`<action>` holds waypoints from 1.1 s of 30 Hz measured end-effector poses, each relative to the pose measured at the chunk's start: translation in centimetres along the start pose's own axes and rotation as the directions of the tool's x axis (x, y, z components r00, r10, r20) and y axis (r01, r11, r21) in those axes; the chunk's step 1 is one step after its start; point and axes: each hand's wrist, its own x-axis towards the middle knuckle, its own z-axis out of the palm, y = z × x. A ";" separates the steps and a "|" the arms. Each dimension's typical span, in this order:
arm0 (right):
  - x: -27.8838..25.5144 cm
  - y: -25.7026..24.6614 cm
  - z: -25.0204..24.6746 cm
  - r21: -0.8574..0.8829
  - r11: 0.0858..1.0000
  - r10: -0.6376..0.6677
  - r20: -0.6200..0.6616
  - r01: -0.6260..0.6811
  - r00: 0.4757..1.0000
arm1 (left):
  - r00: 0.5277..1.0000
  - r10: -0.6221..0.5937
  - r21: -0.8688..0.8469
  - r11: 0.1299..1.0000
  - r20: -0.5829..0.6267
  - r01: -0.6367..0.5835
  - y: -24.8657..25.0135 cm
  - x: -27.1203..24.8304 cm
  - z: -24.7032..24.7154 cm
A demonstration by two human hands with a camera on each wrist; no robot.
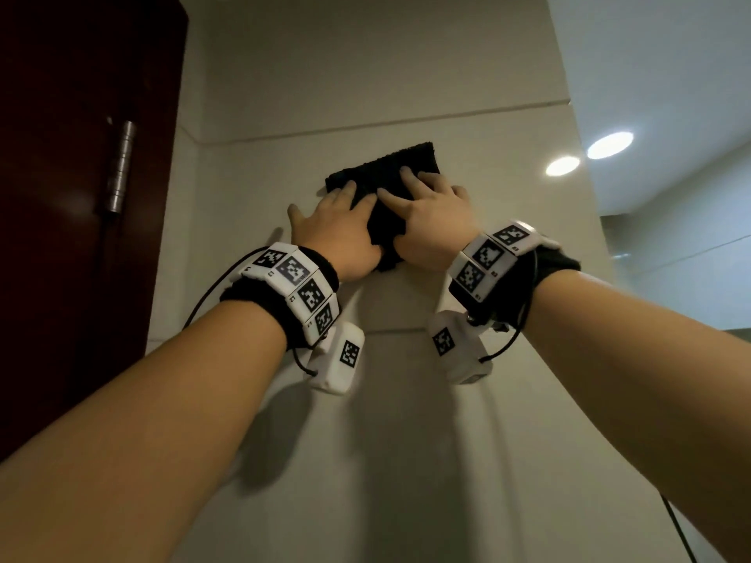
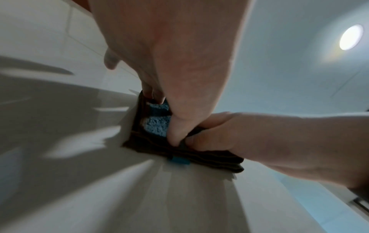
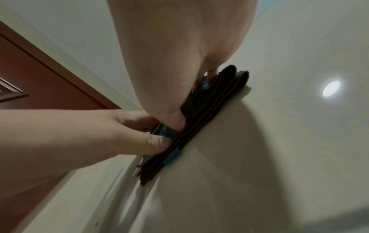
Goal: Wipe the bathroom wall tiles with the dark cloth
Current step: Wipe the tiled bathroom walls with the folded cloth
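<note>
While both hands are pressing the folded dark cloth [image 1: 382, 184] flat against the wall tiles [image 1: 406, 420], it's sitting just under the horizontal grout line [image 1: 365, 126], well right of the brown door [image 1: 73, 197]. Left hand [image 1: 337, 229] and right hand [image 1: 430, 221] are lying side by side with fingers spread over the cloth's lower part, thumbs nearly touching, neither really nearer. Cloth's long axis is running up and down-ish, sticking out above the fingers, so I'm guessing the next stroke is pulling down over the tile below.

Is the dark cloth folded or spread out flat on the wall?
Folded. The dark cloth shows several stacked layers along its edge in the right wrist view, pressed against the wall tiles.
</note>
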 end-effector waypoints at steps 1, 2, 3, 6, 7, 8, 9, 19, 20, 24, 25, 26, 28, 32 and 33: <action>-0.4 0.0 0.3 0.004 1.000 -0.009 0.000 0.009 1.000 | 1.000 -0.001 0.003 1.000 0.004 0.001 -0.1 -0.3 0.1; -0.8 -0.1 0.6 0.007 1.000 -0.017 -0.003 0.017 1.000 | 1.000 -0.001 0.006 1.000 0.007 0.001 -0.1 -0.6 0.3; -1.2 -0.1 0.9 0.010 1.000 -0.023 -0.007 0.023 1.000 | 1.000 -0.002 0.009 1.000 0.008 0.002 -0.2 -0.9 0.6; -2.2 -0.4 1.8 0.019 0.999 -0.038 -0.030 0.038 0.999 | 1.000 -0.004 0.024 1.000 0.006 0.004 -0.2 -1.9 1.4; -2.5 -0.5 2.0 0.024 0.999 -0.041 -0.030 0.042 0.999 | 1.000 -0.007 0.026 1.000 0.011 0.007 -0.2 -2.3 1.5; -2.8 -0.7 2.1 0.026 0.999 -0.043 -0.026 0.043 0.999 | 1.000 -0.009 0.028 1.000 0.017 0.008 -0.2 -2.6 1.6; -3.1 -0.8 2.2 0.024 0.999 -0.043 -0.021 0.043 0.999 | 1.000 -0.010 0.029 1.000 0.022 0.009 -0.1 -2.8 1.6; -6.7 -1.3 3.4 0.049 0.995 -0.089 0.007 0.089 0.996 | 0.998 -0.059 0.039 0.998 0.007 0.058 1.4 -6.7 3.1; -6.9 -1.1 3.4 0.058 0.994 -0.090 0.019 0.088 0.996 | 0.998 -0.066 0.041 0.997 0.005 0.065 1.7 -6.8 3.3; -7.9 0.9 3.2 0.073 0.994 -0.086 0.025 0.084 0.996 | 0.998 -0.060 0.044 0.997 0.004 0.060 3.8 -6.8 3.1; -8.1 1.6 3.1 0.072 0.994 -0.082 0.022 0.080 0.996 | 0.999 -0.054 0.047 0.997 0.003 0.054 4.6 -6.7 3.0; -8.4 2.5 3.1 0.071 0.995 -0.077 0.020 0.075 0.997 | 0.999 -0.048 0.046 0.998 0.002 0.047 5.4 -6.6 3.0; -9.0 4.3 2.8 0.069 0.996 -0.063 0.017 0.062 0.998 | 0.999 -0.034 0.030 0.999 -0.004 0.034 7.3 -6.2 2.9; -10.1 8.2 2.1 0.071 0.997 -0.045 0.028 0.043 0.999 | 1.000 -0.006 0.017 1.000 -0.015 0.006 11.0 -5.3 2.7; -10.3 9.0 1.9 0.068 0.997 -0.042 0.032 0.040 0.999 | 1.000 0.004 0.022 1.000 -0.017 -0.003 11.9 -5.1 2.6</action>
